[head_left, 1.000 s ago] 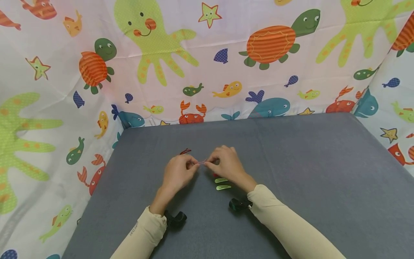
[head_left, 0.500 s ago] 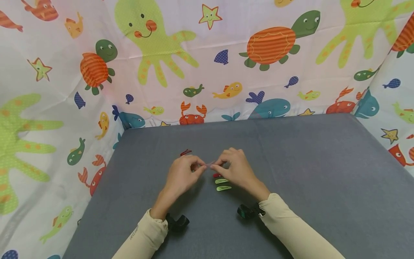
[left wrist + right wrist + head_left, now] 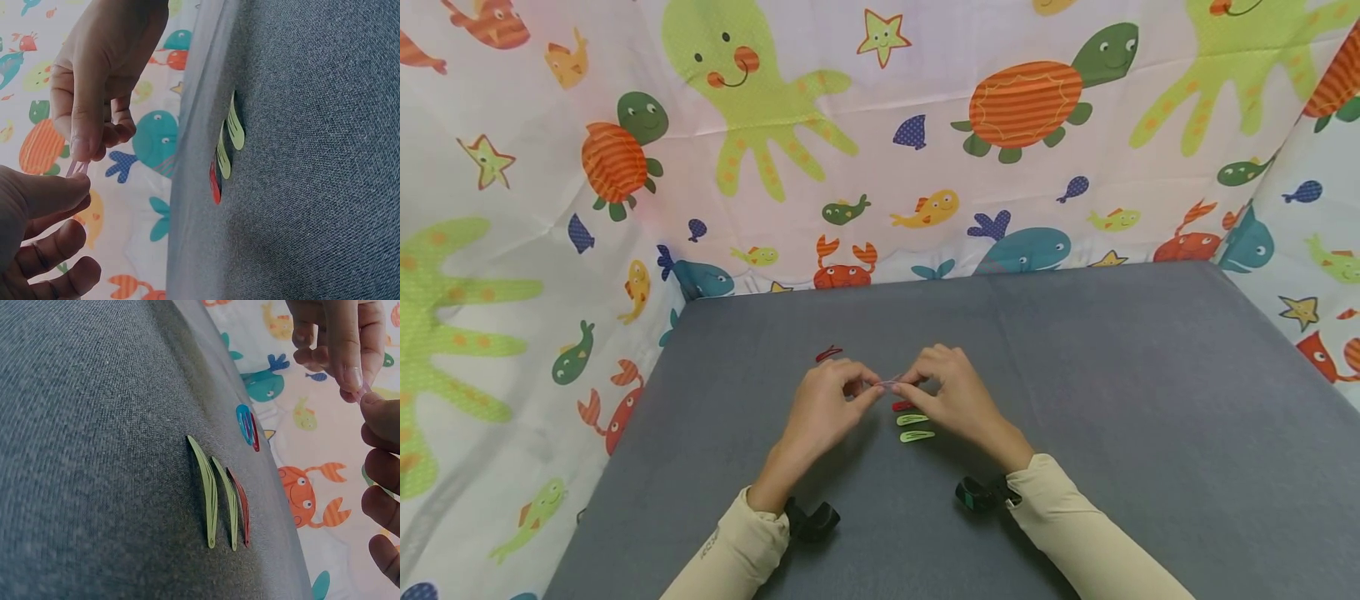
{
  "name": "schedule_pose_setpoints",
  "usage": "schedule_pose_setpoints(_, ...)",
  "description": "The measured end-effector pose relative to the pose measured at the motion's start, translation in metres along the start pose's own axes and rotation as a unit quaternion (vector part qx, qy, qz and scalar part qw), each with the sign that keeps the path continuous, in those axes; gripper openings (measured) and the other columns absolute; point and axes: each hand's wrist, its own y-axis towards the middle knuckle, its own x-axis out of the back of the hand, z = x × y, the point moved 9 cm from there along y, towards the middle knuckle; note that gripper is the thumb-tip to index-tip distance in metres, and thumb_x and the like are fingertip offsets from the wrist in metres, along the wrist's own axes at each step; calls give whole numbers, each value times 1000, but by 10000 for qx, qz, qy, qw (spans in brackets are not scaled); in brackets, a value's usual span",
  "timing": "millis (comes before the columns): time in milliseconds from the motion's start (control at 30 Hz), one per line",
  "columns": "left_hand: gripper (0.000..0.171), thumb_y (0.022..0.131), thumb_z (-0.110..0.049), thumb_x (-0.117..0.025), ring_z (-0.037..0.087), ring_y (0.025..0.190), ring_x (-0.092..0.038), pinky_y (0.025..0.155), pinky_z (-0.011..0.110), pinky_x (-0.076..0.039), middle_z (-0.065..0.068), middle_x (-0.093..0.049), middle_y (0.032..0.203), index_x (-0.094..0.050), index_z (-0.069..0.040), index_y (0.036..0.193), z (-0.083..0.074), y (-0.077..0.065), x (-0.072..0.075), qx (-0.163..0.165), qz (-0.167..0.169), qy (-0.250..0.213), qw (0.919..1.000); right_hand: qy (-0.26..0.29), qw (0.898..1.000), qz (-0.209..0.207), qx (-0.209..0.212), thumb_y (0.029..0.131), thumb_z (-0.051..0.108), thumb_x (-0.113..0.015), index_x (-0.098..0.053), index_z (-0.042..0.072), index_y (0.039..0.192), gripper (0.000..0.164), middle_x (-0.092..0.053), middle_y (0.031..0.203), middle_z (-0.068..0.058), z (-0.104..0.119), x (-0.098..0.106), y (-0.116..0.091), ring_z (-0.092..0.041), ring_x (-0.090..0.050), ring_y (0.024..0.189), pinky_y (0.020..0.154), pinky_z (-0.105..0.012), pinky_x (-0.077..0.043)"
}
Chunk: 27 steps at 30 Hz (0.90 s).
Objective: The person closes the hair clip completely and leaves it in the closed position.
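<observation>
Between both hands, above the table, is a small pale purple hair clip, mostly hidden by fingertips. My left hand pinches one end between thumb and forefinger. From the other side, my right hand pinches the opposite end. On the table below and just behind the right hand lie a red hair clip and two light green hair clips, side by side in a row. Farther off, beyond the left hand, a blue hair clip lies against another red hair clip.
A grey cloth covers the table. Behind it and along both sides hangs a white curtain printed with sea animals. Black wrist cameras sit under the sleeves' cuffs.
Both hands have shifted a little to the right with the purple hair clip, the right arm most. The near red hair clip shows more now. Over the last half second they barely move.
</observation>
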Motion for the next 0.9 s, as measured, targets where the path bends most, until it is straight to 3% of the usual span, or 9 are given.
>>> schedule_pose_setpoints(300, 5, 84, -28, -75, 4, 70, -52, 64, 24, -43, -14, -63, 74, -78, -25, 86, -4, 0, 1, -171, 51, -121, 9998, 131, 9999, -31, -26, 84, 30, -75, -74, 27, 80, 5, -63, 77, 13, 0, 4, 1, -12, -55, 75, 75, -31, -34)
schedule_pose_setpoints(533, 4, 84, -26, -75, 9, 71, -56, 64, 24, -44, -14, -65, 76, -78, -24, 87, -8, 0, 4, -403, 20, -341, 9986, 256, 9995, -153, -111, 82, 30, -77, -73, 26, 81, 6, -63, 76, 12, -2, 10, 2, -15, -57, 76, 76, -32, -37)
schedule_pose_setpoints(900, 6, 86, -26, -74, 5, 70, -52, 63, 24, -43, -14, -65, 75, -78, -22, 88, -11, 1, 5, -588, 26, -519, 9969, 346, 9975, -136, -606, 80, 34, -79, -70, 17, 98, 26, -62, 85, 6, -9, 12, 0, -13, -55, 82, 75, -31, -44)
